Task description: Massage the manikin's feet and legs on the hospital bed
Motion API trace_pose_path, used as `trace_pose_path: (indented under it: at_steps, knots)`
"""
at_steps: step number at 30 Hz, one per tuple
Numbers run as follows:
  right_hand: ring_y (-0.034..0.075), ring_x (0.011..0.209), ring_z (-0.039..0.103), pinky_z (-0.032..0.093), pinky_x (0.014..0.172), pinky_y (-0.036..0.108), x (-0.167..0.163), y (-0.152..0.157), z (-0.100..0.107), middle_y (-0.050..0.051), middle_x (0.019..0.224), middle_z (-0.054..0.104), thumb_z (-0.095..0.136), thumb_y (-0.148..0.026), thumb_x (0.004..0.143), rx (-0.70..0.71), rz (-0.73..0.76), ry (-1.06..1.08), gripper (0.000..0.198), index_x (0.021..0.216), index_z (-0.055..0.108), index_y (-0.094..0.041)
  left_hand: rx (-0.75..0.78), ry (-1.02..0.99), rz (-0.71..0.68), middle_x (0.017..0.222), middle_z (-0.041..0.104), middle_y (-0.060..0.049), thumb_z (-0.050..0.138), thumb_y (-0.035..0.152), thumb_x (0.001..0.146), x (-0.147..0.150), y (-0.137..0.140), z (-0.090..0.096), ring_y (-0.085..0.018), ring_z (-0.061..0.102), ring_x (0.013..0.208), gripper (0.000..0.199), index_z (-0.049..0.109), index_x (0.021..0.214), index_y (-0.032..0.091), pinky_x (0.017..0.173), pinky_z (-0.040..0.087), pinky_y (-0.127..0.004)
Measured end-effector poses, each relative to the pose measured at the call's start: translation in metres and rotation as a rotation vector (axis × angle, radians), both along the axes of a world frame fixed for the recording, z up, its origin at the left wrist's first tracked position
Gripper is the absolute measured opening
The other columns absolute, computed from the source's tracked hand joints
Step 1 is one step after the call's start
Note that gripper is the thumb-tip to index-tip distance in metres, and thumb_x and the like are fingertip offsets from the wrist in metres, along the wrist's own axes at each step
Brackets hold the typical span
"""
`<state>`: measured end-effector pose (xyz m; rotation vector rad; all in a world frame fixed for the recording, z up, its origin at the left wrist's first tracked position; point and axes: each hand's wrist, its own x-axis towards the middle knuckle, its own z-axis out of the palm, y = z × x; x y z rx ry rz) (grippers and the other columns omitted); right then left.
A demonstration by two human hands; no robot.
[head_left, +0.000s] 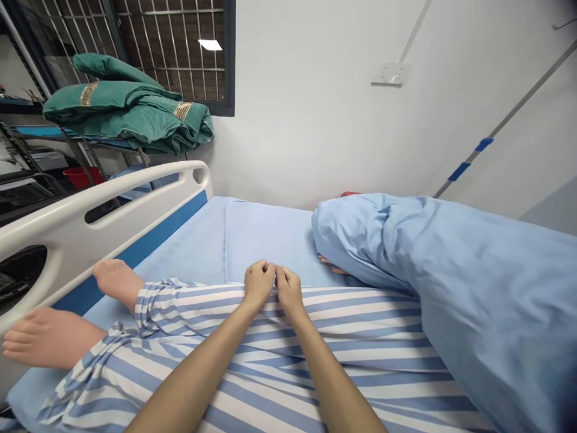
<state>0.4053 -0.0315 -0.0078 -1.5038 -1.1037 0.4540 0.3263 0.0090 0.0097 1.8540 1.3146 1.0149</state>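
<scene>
Hands: the left hand (260,284) is at 7 o'clock and the right hand (290,291) is at 6 o'clock, close side by side. Both are closed, with their fingers curled in. I cannot tell if they pinch any cloth.
Pants: soft cloth pants with blue and white stripes (274,367) lie across the bottom at 6 o'clock, right under the hands.
In the pants: two legs. Two pinkish bare feet (54,337) poke out at 8 o'clock.
Bed: a pale blue sheet (261,231) lies under the legs. A cream plastic bed board with a blue stripe (139,219) stands at 9 o'clock, just past the feet.
Quilt: a puffy light blue cloth quilt (473,288) is heaped at 4 o'clock, over part of the pants. Some fingertips (336,267) peek out from under it.
Bucket: a round red bucket (83,177) is at 9 o'clock, behind the board. I cannot see what is in it.
Rack: a shiny metal rack (143,159) at 10 o'clock holds a folded green cloth bundle with gold bands (130,114).
</scene>
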Motion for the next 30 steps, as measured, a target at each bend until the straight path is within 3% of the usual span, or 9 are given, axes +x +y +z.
trace_pose_path:
  at_steps: [5, 12, 16, 20, 26, 30]
  knots:
    - [0.009, 0.05, 0.031, 0.025, 0.048, 0.022, -0.001, 0.0, 0.0, -0.006, 0.048, 0.032, 0.039, -0.043, 0.082, 0.009, -0.003, 0.003, 0.039, 0.052, 0.032, -0.019, 0.04, 0.19, 0.028, 0.05, 0.047, 0.002, 0.038, 0.031, 0.081, 0.001, -0.007, -0.018, -0.01, 0.037, 0.051, 0.032, 0.042, 0.052, 0.018, 0.054, 0.021, -0.025]
    - [0.009, 0.05, 0.031, 0.026, 0.048, 0.022, 0.003, 0.004, -0.001, -0.006, 0.049, 0.032, 0.039, -0.044, 0.081, -0.028, 0.053, 0.029, 0.038, 0.052, 0.033, -0.02, 0.051, 0.293, 0.035, 0.06, 0.058, -0.001, 0.037, 0.032, 0.083, -0.002, -0.007, -0.018, -0.013, 0.046, 0.058, 0.031, 0.052, 0.058, 0.02, 0.056, 0.021, -0.026]
    - [0.009, 0.048, 0.031, 0.026, 0.048, 0.023, 0.01, 0.003, 0.017, -0.005, 0.046, 0.032, 0.039, -0.044, 0.08, -0.083, 0.041, -0.062, 0.04, 0.049, 0.033, -0.02, 0.066, 0.271, 0.045, 0.058, 0.057, 0.0, 0.039, 0.029, 0.081, -0.002, -0.006, -0.02, -0.013, 0.045, 0.057, 0.028, 0.05, 0.057, 0.02, 0.056, 0.02, -0.026]
    - [0.009, 0.048, 0.032, 0.025, 0.049, 0.023, 0.021, -0.004, 0.036, -0.005, 0.045, 0.034, 0.038, -0.045, 0.082, -0.042, 0.021, -0.166, 0.042, 0.048, 0.034, -0.02, 0.076, 0.26, 0.056, 0.056, 0.055, 0.0, 0.039, 0.027, 0.08, -0.001, -0.006, -0.023, -0.012, 0.043, 0.056, 0.027, 0.048, 0.055, 0.02, 0.056, 0.02, -0.026]
    - [0.009, 0.047, 0.031, 0.024, 0.048, 0.023, 0.04, -0.012, 0.012, -0.005, 0.044, 0.032, 0.039, -0.045, 0.081, -0.058, -0.044, -0.181, 0.042, 0.048, 0.034, -0.02, 0.061, 0.264, 0.042, 0.052, 0.05, 0.002, 0.039, 0.03, 0.08, 0.0, -0.006, -0.023, -0.011, 0.039, 0.053, 0.028, 0.045, 0.054, 0.019, 0.055, 0.021, -0.025]
    - [0.01, 0.047, 0.034, 0.026, 0.048, 0.023, 0.049, -0.009, 0.005, -0.005, 0.044, 0.034, 0.037, -0.044, 0.081, -0.051, -0.067, -0.072, 0.041, 0.048, 0.035, -0.02, 0.031, 0.287, 0.027, 0.053, 0.049, 0.001, 0.038, 0.03, 0.079, 0.001, -0.008, -0.021, -0.011, 0.04, 0.054, 0.029, 0.045, 0.053, 0.019, 0.055, 0.023, -0.024]
